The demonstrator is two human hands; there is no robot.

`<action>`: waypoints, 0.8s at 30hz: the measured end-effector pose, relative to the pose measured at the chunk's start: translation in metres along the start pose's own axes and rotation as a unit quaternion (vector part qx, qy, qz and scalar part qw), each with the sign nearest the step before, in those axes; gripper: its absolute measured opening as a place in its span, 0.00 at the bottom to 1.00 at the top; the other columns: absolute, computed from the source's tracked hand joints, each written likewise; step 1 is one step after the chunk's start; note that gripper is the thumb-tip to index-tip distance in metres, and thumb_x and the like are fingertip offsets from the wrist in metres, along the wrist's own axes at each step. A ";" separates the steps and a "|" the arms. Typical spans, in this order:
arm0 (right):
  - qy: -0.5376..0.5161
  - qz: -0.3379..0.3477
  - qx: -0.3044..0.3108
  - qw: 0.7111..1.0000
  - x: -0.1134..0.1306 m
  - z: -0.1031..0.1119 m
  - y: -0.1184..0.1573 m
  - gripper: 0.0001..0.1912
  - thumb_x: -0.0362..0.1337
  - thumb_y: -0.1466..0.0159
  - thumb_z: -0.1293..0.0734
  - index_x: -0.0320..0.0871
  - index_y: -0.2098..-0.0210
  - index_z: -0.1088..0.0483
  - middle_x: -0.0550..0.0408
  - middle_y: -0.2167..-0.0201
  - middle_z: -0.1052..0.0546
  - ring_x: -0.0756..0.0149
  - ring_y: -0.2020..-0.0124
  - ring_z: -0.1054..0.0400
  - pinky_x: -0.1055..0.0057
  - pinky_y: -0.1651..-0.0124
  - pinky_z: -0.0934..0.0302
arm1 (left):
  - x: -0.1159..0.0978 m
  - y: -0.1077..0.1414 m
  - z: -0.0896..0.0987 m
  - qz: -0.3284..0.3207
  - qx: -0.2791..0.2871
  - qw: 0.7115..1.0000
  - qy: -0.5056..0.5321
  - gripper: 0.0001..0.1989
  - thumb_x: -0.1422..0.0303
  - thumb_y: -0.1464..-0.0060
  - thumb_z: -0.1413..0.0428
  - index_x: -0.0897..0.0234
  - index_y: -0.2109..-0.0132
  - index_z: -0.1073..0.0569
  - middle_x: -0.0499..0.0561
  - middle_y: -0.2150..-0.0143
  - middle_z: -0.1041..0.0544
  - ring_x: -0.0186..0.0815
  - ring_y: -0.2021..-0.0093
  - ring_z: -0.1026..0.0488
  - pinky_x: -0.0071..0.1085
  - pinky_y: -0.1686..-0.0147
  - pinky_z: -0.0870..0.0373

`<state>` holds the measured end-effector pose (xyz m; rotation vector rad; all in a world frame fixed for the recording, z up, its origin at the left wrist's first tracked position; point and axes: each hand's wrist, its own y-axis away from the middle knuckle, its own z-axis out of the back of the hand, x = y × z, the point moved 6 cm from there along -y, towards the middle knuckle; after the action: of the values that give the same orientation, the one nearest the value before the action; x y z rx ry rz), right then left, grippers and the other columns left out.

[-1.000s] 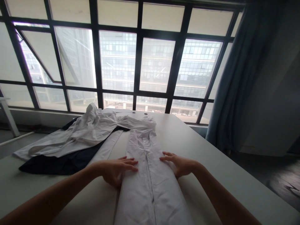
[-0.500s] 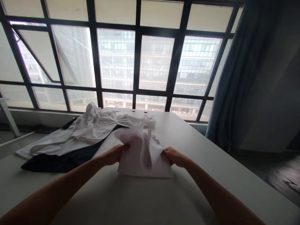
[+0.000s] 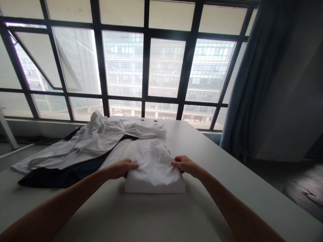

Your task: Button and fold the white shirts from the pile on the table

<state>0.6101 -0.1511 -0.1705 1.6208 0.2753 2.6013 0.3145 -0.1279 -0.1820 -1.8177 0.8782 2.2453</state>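
A folded white garment (image 3: 155,174), likely a shirt, lies on the white table (image 3: 141,218) in front of me. Its near edge is a straight fold, and its upper layer is a little creased. My left hand (image 3: 123,167) pinches the garment's left side, thumb on top and the fingers partly hidden beneath. On the opposite side my right hand (image 3: 185,165) grips the right edge in the same way, its fingers curled. A small greyish patch shows at the garment's far right corner, too small to make out.
Left of the folded garment, a loose heap of white clothes (image 3: 101,131) lies over a dark navy cloth (image 3: 63,174). Large black-framed windows (image 3: 145,67) stand behind the table. A blue-grey curtain (image 3: 242,84) hangs at the right, beyond the table's right edge.
The garment's upper layer, raised and blurred between my hands before, now lies flat on the folded part. Both hands remain at its sides. The view has shifted slightly.
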 end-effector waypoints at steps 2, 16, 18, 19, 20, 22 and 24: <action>-0.034 0.055 0.018 0.998 0.013 0.008 0.008 0.19 0.48 0.44 0.25 0.38 0.65 0.29 0.52 0.66 0.24 0.68 0.68 0.29 0.75 0.68 0.32 | -0.009 0.007 -0.003 -0.046 0.042 0.998 -0.001 0.25 0.53 0.59 0.30 0.67 0.62 0.26 0.51 0.66 0.21 0.38 0.66 0.23 0.28 0.69 0.27; 0.144 -0.146 0.276 0.939 -0.019 -0.006 0.037 0.26 0.55 0.49 0.24 0.35 0.72 0.27 0.51 0.78 0.21 0.68 0.78 0.26 0.78 0.76 0.34 | 0.038 0.002 -0.003 0.111 0.277 0.932 -0.205 0.28 0.44 0.52 0.39 0.69 0.68 0.24 0.61 0.77 0.21 0.43 0.79 0.24 0.29 0.85 0.32; 0.163 -0.155 0.276 0.934 -0.020 -0.009 0.038 0.25 0.54 0.48 0.24 0.36 0.75 0.29 0.52 0.80 0.22 0.70 0.79 0.27 0.79 0.76 0.35 | 0.041 0.004 -0.003 0.136 0.282 0.921 -0.233 0.29 0.42 0.53 0.39 0.69 0.72 0.25 0.62 0.76 0.21 0.42 0.80 0.24 0.28 0.86 0.34; 0.171 -0.162 0.273 0.933 -0.021 -0.010 0.038 0.25 0.54 0.47 0.24 0.36 0.76 0.29 0.52 0.80 0.23 0.70 0.79 0.27 0.79 0.76 0.35 | 0.041 0.004 -0.002 0.141 0.275 0.921 -0.239 0.30 0.41 0.54 0.39 0.68 0.73 0.25 0.62 0.77 0.22 0.42 0.80 0.24 0.28 0.86 0.35; 0.175 -0.166 0.263 0.934 -0.021 -0.010 0.036 0.24 0.54 0.45 0.25 0.36 0.75 0.29 0.52 0.81 0.23 0.69 0.79 0.27 0.79 0.76 0.35 | 0.038 0.003 0.000 0.138 0.256 0.927 -0.236 0.31 0.39 0.55 0.39 0.68 0.73 0.26 0.61 0.77 0.22 0.42 0.80 0.25 0.28 0.85 0.35; 0.173 -0.161 0.211 0.949 -0.019 -0.006 0.030 0.25 0.55 0.42 0.28 0.36 0.74 0.28 0.51 0.81 0.24 0.69 0.79 0.27 0.78 0.77 0.35 | 0.028 -0.003 0.007 0.109 0.177 0.958 -0.198 0.33 0.36 0.58 0.40 0.67 0.73 0.27 0.57 0.79 0.24 0.40 0.80 0.26 0.26 0.86 0.38; 0.157 -0.138 0.122 0.970 -0.015 0.001 0.018 0.26 0.57 0.39 0.31 0.36 0.72 0.28 0.51 0.79 0.24 0.69 0.79 0.28 0.78 0.78 0.36 | 0.015 -0.012 0.020 0.066 0.067 0.987 -0.133 0.33 0.36 0.61 0.38 0.67 0.73 0.28 0.53 0.80 0.26 0.34 0.81 0.29 0.24 0.85 0.41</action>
<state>0.6184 -0.1709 -0.1802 1.1125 0.8053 2.6703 0.2986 -0.1119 -0.1984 -1.3992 1.0932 2.3709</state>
